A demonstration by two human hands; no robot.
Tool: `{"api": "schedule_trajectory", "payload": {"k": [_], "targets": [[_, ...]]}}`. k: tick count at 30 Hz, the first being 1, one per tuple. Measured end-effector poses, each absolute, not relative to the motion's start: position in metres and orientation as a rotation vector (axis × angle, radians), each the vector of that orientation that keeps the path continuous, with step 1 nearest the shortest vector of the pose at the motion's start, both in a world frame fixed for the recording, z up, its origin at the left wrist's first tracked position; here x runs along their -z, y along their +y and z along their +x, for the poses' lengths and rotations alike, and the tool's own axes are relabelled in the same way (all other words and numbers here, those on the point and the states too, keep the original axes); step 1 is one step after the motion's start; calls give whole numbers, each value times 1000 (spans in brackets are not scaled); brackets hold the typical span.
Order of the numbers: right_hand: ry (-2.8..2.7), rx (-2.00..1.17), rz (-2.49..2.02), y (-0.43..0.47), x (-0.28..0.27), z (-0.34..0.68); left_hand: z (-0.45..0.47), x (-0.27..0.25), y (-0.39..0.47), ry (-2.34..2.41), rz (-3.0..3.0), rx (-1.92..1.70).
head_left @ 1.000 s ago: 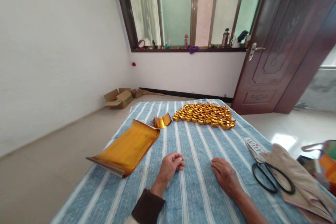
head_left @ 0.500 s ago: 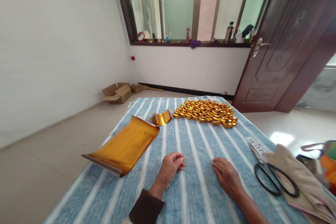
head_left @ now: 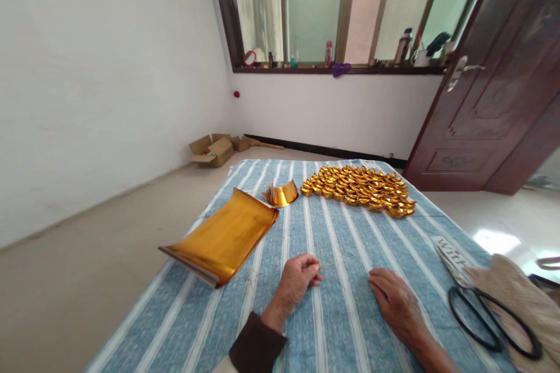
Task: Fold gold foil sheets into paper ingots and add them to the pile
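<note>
My left hand [head_left: 301, 277] rests on the striped cloth with its fingers curled in and the thumb against them; I see nothing held in it. To its right, my right hand [head_left: 396, 297] lies palm down on the cloth, fingers close together and fairly flat, holding nothing visible. A stack of gold foil paper sheets [head_left: 227, 233], curled at its ends, lies left of my left hand. Beyond it sits a small curved stack of gold foil paper strips [head_left: 284, 193]. Folded gold paper ingots [head_left: 359, 186] are massed at the table's far side.
Black-handled scissors [head_left: 475, 306] lie at the right, partly on a beige cloth [head_left: 511, 285]. A blue and white striped cloth [head_left: 336, 326] covers the table. Open cardboard boxes [head_left: 214, 150] stand on the floor behind, and a dark red door [head_left: 476, 122] is at the right.
The view has swung slightly left, so everything sits further right in the picture. On the table, both hands and the gold paper stay in about the same places.
</note>
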State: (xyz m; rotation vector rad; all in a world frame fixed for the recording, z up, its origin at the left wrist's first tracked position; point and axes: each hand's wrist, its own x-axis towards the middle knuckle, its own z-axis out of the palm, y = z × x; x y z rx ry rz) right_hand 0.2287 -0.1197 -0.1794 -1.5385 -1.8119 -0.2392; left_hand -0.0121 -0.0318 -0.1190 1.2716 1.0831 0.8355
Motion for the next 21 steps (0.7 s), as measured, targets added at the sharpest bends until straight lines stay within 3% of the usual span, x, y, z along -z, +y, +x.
{"api": "schedule_trajectory", "payload": {"k": [9, 16, 21], "targets": [[-1816, 296, -1500, -119, 188, 232, -8, 107, -20, 1254, 1530, -772], [-1850, 410, -1425, -116, 192, 236, -2, 72, 88, 1667, 1922, -808], [-1870, 539, -1321, -111, 190, 238, 13, 77, 142, 1857, 2102, -727]]}}
